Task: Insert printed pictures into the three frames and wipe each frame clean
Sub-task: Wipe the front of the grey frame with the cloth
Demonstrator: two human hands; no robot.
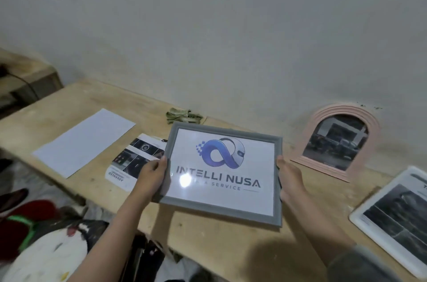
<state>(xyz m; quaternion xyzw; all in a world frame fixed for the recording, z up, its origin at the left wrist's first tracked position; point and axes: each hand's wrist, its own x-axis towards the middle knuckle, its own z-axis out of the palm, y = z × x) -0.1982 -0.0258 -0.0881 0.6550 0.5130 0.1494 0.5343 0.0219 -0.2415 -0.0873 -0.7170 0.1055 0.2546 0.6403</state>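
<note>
Above the wooden table (242,256), left hand (151,177) and right hand (290,181) grip the grey rectangular frame (223,174) by its sides, print inserted. Pink arched frame (335,140) and white frame (390,219) also hold pictures. Wiping probably remains; green cloth (183,115) lies near.

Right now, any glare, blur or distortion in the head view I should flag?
Head view: a bright glare spot on the glass of the grey frame washes out part of the printed caption; the table edge bows from wide-angle distortion; far-left clutter is soft and smeared; a dark shadow falls on the table below the frame; the pink arched frame stays legible.
</note>
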